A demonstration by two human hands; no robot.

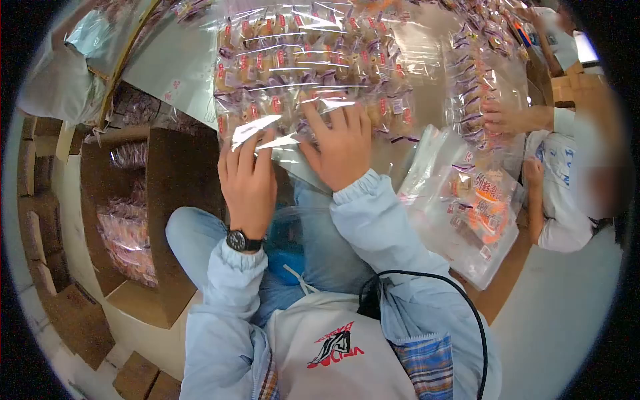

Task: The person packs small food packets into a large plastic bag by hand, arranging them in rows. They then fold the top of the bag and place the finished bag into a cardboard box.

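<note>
Rows of small wrapped snacks (280,61) with red labels and purple-edged wrappers lie in front of me under shiny clear plastic film (257,127). On the near edge of this film rests my left hand (248,187), its fingers stretched out and its thumb hidden; a black watch is on that wrist. My right hand (341,147) lies a little farther forward on the same film. Its fingers are spread over the nearest row. Both hands appear to press or touch the film from above, and neither is closed round anything.
A stack of clear printed bags (460,207) lies at my right. An open cardboard box (163,220) with packed snacks (130,233) stands at my left. Across the table to the right, a co-worker's hand (503,119) touches another row of wrapped snacks (467,87). More cartons (77,320) stand at far left.
</note>
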